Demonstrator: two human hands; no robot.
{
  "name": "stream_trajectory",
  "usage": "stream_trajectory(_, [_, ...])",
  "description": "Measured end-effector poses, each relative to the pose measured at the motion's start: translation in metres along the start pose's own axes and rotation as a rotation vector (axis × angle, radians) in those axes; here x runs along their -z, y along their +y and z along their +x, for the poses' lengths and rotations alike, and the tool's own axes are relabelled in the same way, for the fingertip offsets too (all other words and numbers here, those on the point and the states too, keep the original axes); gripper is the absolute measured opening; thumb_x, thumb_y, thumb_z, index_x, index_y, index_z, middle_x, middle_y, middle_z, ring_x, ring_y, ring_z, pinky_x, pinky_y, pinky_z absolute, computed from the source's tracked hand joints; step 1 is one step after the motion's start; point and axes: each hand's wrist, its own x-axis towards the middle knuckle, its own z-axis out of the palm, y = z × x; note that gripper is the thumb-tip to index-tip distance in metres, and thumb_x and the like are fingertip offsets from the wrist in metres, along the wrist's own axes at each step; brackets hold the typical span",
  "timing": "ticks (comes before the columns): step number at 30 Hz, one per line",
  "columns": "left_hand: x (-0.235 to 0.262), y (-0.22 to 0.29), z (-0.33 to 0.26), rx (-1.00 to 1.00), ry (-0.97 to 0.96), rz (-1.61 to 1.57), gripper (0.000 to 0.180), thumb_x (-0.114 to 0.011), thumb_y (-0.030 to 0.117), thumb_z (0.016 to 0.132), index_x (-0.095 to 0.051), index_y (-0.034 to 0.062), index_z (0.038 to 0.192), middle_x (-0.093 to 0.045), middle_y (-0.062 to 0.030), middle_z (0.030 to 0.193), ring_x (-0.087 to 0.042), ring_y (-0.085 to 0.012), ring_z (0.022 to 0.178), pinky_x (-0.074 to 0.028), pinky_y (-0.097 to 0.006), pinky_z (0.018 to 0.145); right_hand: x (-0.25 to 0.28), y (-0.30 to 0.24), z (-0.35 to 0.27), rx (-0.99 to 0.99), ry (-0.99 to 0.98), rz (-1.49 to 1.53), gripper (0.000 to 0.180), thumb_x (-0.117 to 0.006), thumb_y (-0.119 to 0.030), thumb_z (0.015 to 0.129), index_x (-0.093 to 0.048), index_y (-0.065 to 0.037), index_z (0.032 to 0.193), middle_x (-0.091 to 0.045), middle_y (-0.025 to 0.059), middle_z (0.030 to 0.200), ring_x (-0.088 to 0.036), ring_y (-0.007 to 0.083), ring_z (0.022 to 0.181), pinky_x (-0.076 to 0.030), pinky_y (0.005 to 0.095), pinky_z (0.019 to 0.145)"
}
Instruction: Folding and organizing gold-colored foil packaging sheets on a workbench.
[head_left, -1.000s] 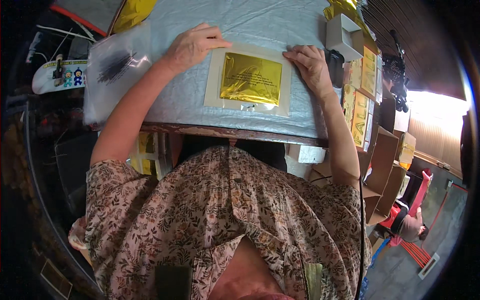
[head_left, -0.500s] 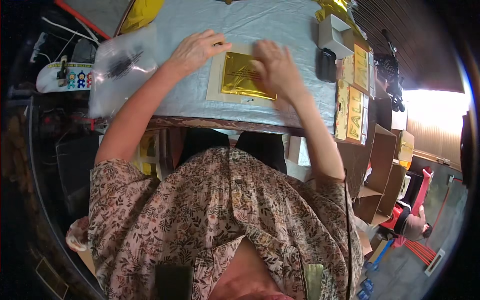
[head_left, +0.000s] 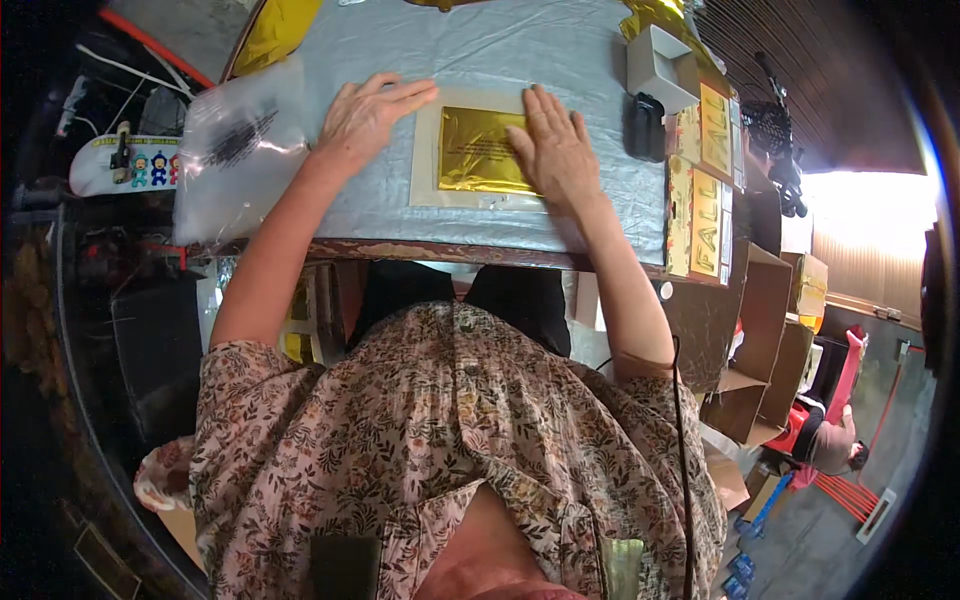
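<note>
A shiny gold foil packet with dark print lies flat on a paler, larger clear-looking sleeve, near the front edge of the table. Over the packet's right part lies my right hand, fingers stretched and pointing away from me, its palm hiding that edge. My left hand is beyond the sleeve's upper left corner, index finger extended to the right and the other fingers partly bent. Nothing shows in either hand.
Large clear plastic bags cover the table's left end. At the right stand a white open box, a black object and printed packages with gold letters. Open cardboard boxes and another person are farther right.
My right hand, blurred before over the packet's right side, is now steady and flat there. My left hand has moved a little left and nearer, away from the sleeve's top.
</note>
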Motion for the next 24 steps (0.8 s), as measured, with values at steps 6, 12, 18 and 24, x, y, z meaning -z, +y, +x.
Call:
stream_trajectory(6, [-0.001,0.0,-0.003,0.068,-0.019,-0.016,0.066,-0.052,-0.009,0.087,-0.062,0.0279,0.141,-0.054,0.0115,0.149,-0.054,-0.0237,0.131,-0.046,-0.041,0.102,0.003,0.028,-0.011,-0.005,-0.015,-0.046,0.073,-0.042,-0.052,0.104,-0.028,-0.005,0.158,-0.03,0.0162,0.164,-0.026,0.0319,0.152,-0.021,0.0504,0.123])
stream_trajectory(12, [-0.014,-0.025,0.006,0.026,0.104,-0.098,0.051,-0.047,-0.007,0.09,-0.072,0.0189,0.126,-0.066,0.0056,0.135,-0.061,-0.025,0.122,-0.048,-0.04,0.101,-0.003,0.028,-0.013,0.044,0.071,-0.057,0.077,-0.04,-0.055,0.104,-0.032,0.001,0.155,-0.033,0.0188,0.162,-0.028,0.034,0.151,-0.022,0.0505,0.122])
stream_trajectory(18, [0.004,-0.01,0.063,0.129,0.019,-0.444,0.022,-0.052,0.008,0.095,-0.073,0.0071,0.102,-0.075,-0.0093,0.101,-0.07,-0.0287,0.091,-0.053,-0.039,0.086,-0.005,0.031,-0.011,0.057,0.068,-0.057,0.075,-0.04,-0.053,0.105,-0.029,0.0,0.156,-0.032,0.02,0.162,-0.027,0.0362,0.151,-0.021,0.0507,0.122])
stream_trajectory(24, [0.012,0.035,0.105,0.299,-0.293,-0.146,0.028,-0.058,0.033,0.102,-0.071,0.0088,0.102,-0.072,-0.0096,0.084,-0.069,-0.0264,0.08,-0.051,-0.035,0.072,-0.008,0.035,-0.015,0.055,0.109,-0.057,0.074,-0.04,-0.054,0.105,-0.032,0.0,0.155,-0.033,0.0198,0.161,-0.028,0.0352,0.151,-0.022,0.0503,0.122])
